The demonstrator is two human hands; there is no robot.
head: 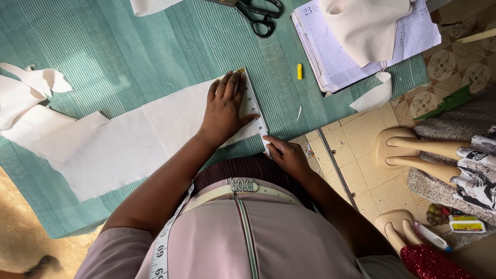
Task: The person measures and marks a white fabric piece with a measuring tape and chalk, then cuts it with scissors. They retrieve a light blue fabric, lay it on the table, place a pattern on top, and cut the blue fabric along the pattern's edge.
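Person wore a pale pink top with short sleeves; arms were bare from the upper arm down. Dark maroon ribbed band showed at the waist above the pink fabric. A cream belt (243,189) ran across it, with a silver metal buckle (243,184) of openwork shapes at the middle. A thin grey-green stripe ran down the centre of the pink garment from the buckle. A white measuring tape (164,243) with dark markings hung over the body on the left side. Left hand (225,106) and right hand (287,155) were bare; no rings or watch visible.
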